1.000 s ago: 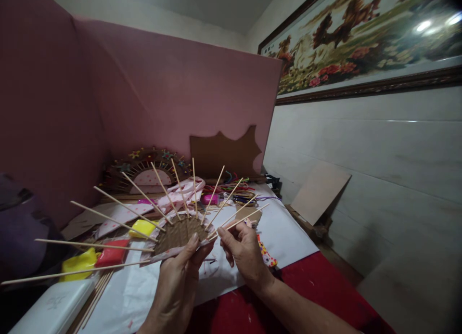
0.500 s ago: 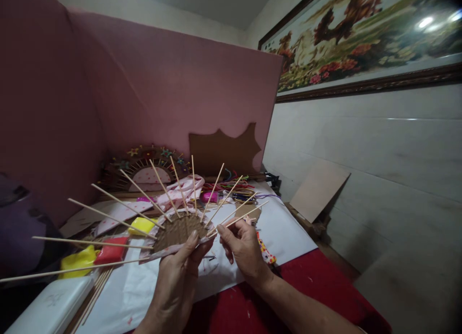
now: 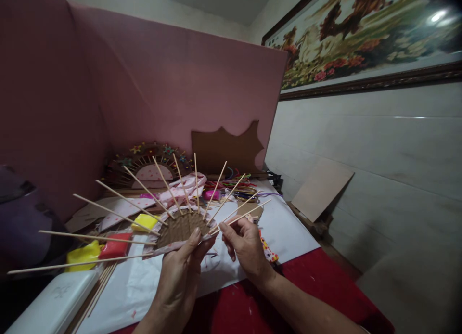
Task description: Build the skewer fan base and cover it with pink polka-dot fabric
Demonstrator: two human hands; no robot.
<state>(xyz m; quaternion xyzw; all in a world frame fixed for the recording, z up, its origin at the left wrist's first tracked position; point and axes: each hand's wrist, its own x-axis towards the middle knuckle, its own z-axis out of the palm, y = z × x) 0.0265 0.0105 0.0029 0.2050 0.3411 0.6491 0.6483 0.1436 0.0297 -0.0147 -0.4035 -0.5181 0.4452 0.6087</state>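
The left hand [image 3: 179, 278] grips the brown cardboard half-disc [image 3: 182, 231] by its straight lower edge, thumb pressed on the ridged face. The half-disc is held up above the white sheet [image 3: 290, 233], its rim wrapped in pale pink material, with thin wooden sticks [image 3: 149, 193] fanning outward around its curve. At the right end of the half-disc, the right hand [image 3: 249, 247] has thumb and forefinger pinched on the rightmost stick [image 3: 257, 208] near its inner end, the other fingers curled beneath.

Left of the half-disc lie a small yellow packet [image 3: 145, 222] and, farther out, a red packet [image 3: 116, 246]; a white case [image 3: 57, 300] sits left of it and nearer the person. Behind the half-disc are a bunched pink cloth [image 3: 189, 182] and a flower-trimmed half-round piece [image 3: 146, 174].
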